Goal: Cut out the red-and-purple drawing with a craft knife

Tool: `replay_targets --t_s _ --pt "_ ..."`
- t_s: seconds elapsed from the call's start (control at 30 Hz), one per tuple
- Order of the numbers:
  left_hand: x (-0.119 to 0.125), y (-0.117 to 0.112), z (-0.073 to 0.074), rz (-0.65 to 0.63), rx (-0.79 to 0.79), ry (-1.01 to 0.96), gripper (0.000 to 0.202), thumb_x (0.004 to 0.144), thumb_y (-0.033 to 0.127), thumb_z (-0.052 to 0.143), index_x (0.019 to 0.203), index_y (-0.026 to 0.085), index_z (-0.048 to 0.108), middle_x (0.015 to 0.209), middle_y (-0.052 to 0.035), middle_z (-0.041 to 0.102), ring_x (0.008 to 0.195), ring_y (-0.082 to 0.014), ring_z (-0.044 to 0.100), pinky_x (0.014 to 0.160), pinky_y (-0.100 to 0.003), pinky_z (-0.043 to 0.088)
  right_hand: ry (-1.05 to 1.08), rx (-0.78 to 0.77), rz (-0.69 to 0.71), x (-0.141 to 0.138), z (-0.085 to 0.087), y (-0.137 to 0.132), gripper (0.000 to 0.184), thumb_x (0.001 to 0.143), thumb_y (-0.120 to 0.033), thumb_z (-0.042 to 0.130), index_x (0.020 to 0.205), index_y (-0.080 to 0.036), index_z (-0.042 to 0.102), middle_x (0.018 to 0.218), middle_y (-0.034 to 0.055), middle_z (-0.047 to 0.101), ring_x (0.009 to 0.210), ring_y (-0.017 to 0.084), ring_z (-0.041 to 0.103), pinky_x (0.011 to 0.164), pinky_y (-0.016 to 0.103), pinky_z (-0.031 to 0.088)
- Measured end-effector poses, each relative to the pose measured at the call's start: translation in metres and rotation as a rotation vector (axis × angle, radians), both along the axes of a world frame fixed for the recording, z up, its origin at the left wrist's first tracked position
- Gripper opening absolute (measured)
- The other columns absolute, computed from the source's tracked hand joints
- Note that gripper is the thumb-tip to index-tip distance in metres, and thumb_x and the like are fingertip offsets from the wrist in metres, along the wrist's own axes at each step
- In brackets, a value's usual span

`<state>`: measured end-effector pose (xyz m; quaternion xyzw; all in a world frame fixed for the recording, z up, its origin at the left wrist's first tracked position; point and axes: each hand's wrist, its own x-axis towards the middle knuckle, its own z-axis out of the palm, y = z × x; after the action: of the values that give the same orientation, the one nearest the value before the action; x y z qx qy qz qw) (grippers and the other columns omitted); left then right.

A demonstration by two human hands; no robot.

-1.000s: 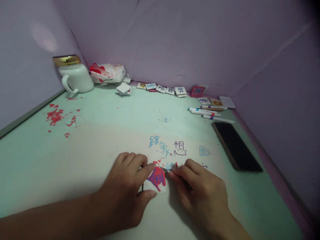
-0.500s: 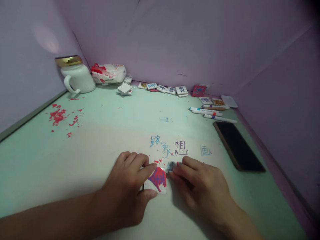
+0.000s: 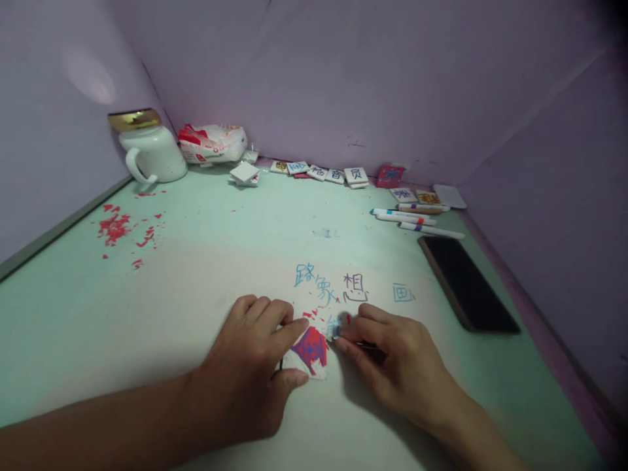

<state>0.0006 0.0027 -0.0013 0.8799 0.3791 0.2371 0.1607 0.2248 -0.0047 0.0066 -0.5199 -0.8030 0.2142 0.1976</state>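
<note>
Between the thumb and index finger of my left hand (image 3: 262, 360), a small square tile (image 3: 310, 353) is held by its edges against the table. Red covers part of its white face, with a purple written character on the red. My right hand (image 3: 392, 353) is closed in a pinch around a slim tool (image 3: 335, 338) with a shiny tip. The tip is close to the tile's right edge; whether it touches I cannot tell. Most of the tool is hidden by my fingers. Red scraps (image 3: 314, 315) lie just beyond the tile.
Blue and purple characters (image 3: 354, 288) are written on the table ahead. A phone (image 3: 466, 284) and several marker pens (image 3: 417, 222) lie at right. Tiles with characters (image 3: 335, 176) line the back wall. A white mug (image 3: 157, 154), a tissue pack (image 3: 213, 144) and red shavings (image 3: 114, 227) are at left.
My right hand has shifted slightly, and the blurred tip has moved a little down, showing more of the blue writing behind it. My left hand and the tile stay in place.
</note>
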Motion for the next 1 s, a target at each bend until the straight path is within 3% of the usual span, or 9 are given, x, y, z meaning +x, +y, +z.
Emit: replay_targets --t_s 0.17,0.4,0.87,1.0 --pt "0.0 0.001 0.0 -0.015 0.0 -0.005 0.025 0.078 0.016 0.053 0.101 0.015 0.06 0.098 -0.0117 0.058 0.087 -0.0285 0.052 0.078 -0.049 0.039 0.022 0.055 -0.016 0.0 -0.004 -0.006 0.024 0.089 -0.025 0.053 0.068 -0.017 0.062 0.063 -0.0012 0.051 0.052 0.01 0.047 0.05 0.024 0.029" --pt "-0.001 0.002 -0.001 -0.04 -0.011 -0.028 0.029 0.075 0.013 0.054 0.105 0.015 0.057 0.1 -0.0115 0.056 0.088 -0.0274 0.051 0.078 -0.047 0.04 0.019 0.231 -0.144 -0.009 -0.013 -0.013 0.022 0.088 -0.024 0.055 0.071 -0.017 0.067 0.061 -0.0016 0.05 0.05 0.011 0.048 0.049 0.025 0.029" --pt "-0.002 0.001 0.001 -0.032 -0.02 -0.01 0.026 0.076 0.015 0.055 0.101 0.016 0.058 0.099 -0.0105 0.058 0.088 -0.0275 0.051 0.078 -0.047 0.038 0.015 0.072 0.012 -0.001 -0.001 -0.005 0.024 0.088 -0.023 0.053 0.066 -0.018 0.061 0.063 -0.001 0.052 0.051 0.01 0.047 0.048 0.023 0.031" --pt "-0.002 0.002 0.0 -0.028 -0.025 -0.024 0.028 0.075 0.014 0.055 0.103 0.018 0.058 0.099 -0.0096 0.059 0.088 -0.0265 0.052 0.079 -0.046 0.039 0.006 0.116 -0.057 -0.004 -0.005 -0.008 0.022 0.088 -0.025 0.053 0.07 -0.018 0.064 0.063 -0.0011 0.052 0.05 0.011 0.049 0.048 0.024 0.032"
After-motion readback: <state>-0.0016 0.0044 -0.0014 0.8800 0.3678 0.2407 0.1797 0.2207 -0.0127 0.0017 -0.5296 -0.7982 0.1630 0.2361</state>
